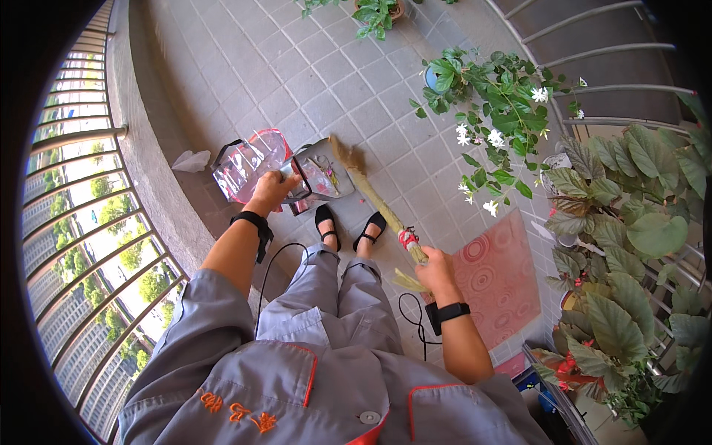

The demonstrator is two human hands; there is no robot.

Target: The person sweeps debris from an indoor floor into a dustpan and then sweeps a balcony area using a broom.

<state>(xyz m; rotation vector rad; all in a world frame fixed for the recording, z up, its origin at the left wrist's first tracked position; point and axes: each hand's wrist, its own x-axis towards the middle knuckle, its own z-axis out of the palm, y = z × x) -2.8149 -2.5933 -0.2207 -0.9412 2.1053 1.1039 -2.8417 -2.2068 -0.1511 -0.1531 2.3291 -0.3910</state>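
Observation:
My left hand [272, 191] is closed around the handle of a dustpan [342, 181], near my feet. A clear plastic bag with red trim [250, 161] lies against that hand on its left; whether the fingers hold it too, I cannot tell. Bits of plant debris [329, 171] rest in the pan. My right hand [434, 270] grips a straw broom [378, 200] by its handle end, just below a red binding [408, 238]. The broom slants up and left, and its brush end [349, 154] is at the dustpan's right edge.
A white plastic scrap [192, 161] lies by the low wall [147, 144] under a barred railing [78, 139]. On the right are a white-flowered potted plant [500, 122], broad-leaved plants [617, 239] and a red patterned mat [495, 278]. Black cables [267, 278] hang beside my legs.

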